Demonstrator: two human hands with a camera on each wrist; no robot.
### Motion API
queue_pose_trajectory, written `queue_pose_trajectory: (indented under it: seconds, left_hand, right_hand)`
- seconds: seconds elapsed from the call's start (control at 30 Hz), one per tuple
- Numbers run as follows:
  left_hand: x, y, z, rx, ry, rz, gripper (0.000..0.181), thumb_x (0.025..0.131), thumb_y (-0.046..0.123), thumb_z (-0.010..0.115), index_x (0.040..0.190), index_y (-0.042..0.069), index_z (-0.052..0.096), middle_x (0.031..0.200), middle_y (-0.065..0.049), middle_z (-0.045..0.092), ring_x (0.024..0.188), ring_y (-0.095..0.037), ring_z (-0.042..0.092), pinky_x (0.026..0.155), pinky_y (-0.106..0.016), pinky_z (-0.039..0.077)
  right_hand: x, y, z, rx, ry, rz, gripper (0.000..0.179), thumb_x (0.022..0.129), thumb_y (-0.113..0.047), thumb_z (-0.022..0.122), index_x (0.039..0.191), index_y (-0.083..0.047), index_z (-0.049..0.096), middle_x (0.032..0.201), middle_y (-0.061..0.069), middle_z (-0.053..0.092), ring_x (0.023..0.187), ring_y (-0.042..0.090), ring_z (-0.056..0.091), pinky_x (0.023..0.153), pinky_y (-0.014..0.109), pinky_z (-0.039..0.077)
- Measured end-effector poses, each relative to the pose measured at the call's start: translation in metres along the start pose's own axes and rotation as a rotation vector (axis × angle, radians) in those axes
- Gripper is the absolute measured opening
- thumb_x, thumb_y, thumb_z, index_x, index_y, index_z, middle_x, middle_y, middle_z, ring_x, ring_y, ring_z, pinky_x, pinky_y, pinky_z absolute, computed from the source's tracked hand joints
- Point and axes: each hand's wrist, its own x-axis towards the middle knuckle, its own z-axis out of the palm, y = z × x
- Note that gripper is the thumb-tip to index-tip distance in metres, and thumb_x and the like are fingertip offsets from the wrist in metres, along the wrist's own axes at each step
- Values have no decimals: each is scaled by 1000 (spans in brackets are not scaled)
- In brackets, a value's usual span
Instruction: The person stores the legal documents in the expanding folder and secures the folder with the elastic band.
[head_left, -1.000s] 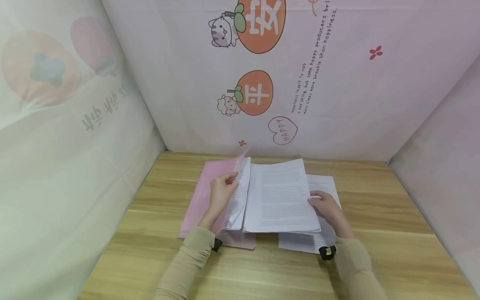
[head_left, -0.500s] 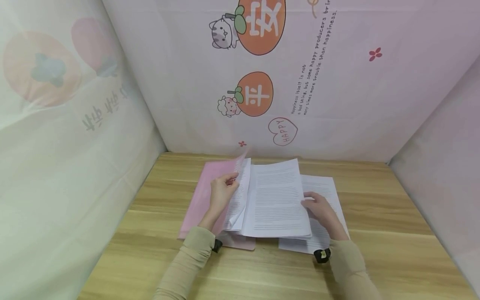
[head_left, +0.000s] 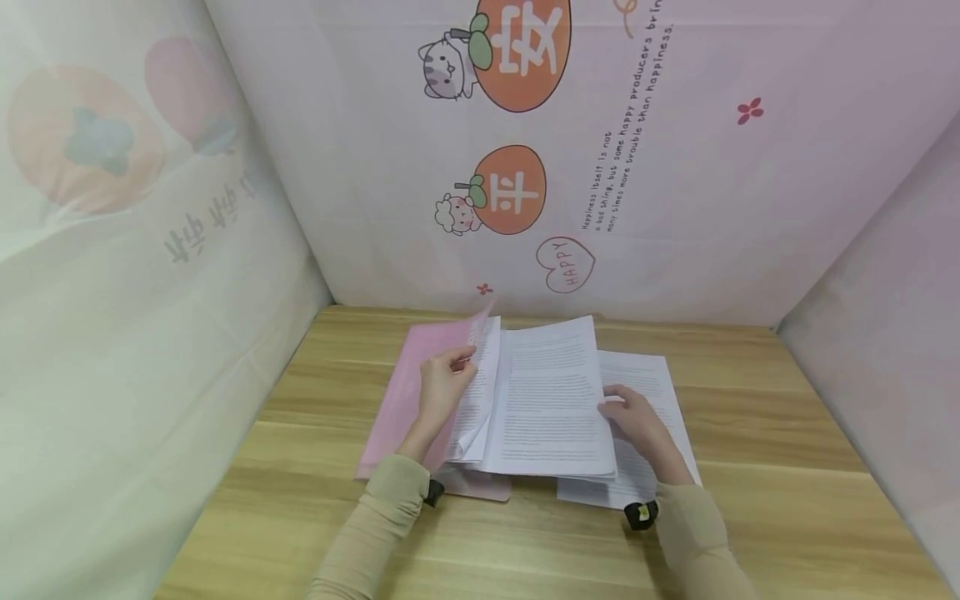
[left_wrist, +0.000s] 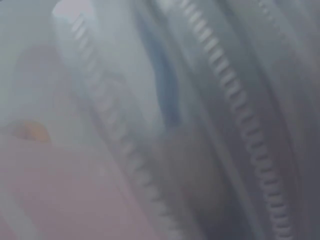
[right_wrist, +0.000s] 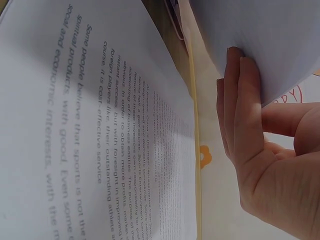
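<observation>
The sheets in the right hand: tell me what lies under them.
Under the sheets, toward the right, a printed page lies on the table, its right and lower parts showing. At left, a corner of the pink folder sticks out. The rest of what lies beneath is covered.

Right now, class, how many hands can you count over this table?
2: the left hand pinches the folder cover; the right hand holds the upper papers by their right edge. No others show.

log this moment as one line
left hand: holds raised pink cover | right hand: pinches printed sheets by side edge | lower page: on table, partly beneath sheets
</observation>
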Motion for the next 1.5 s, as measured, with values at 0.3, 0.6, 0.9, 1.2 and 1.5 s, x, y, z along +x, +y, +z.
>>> queue_pose_trajectory:
  seconds: [0.3,0.6,0.9,1.2,1.5]
  left_hand:
    - [-1,0,-1,1,-8,-16,30,79,1,61,106,-1,76,101,-19,76,83,-27,75,75,-33,64]
    - [-1,-1,-1,-22,-27,-47,31,81,3,61,109,0,75,105,-19,76,86,-27,75,75,-34,64]
    - [-1,1,0,-21,-32,-46,32,81,3,61,109,0,75,105,-19,76,87,-27,75,75,-33,64]
    - [-1,0,2,-11,-24,-43,30,81,2,62,108,1,75,104,-17,76,86,-27,76,75,-35,64]
    - [-2,0,1,-12,-24,-44,30,82,2,61,108,1,76,104,-19,76,86,-28,76,74,-36,64]
  right_hand:
    - [-4,-2,1,-7,-8,-5,51,101,-24,47,145,0,42,133,27,60,110,28,66,93,42,57]
    - [-7,-6,1,26,0,-31,48,101,-19,48,144,2,42,136,30,57,113,31,66,94,42,57]
    - [-9,-6,1,31,-5,-20,49,101,-21,47,144,1,41,138,30,55,119,36,63,96,44,57]
    - [-9,-7,0,37,-5,-28,48,101,-20,46,144,2,41,138,31,54,118,36,63,94,42,58]
    - [-9,-6,0,19,-12,-32,47,101,-22,46,143,-1,43,138,30,56,118,34,64,93,40,58]
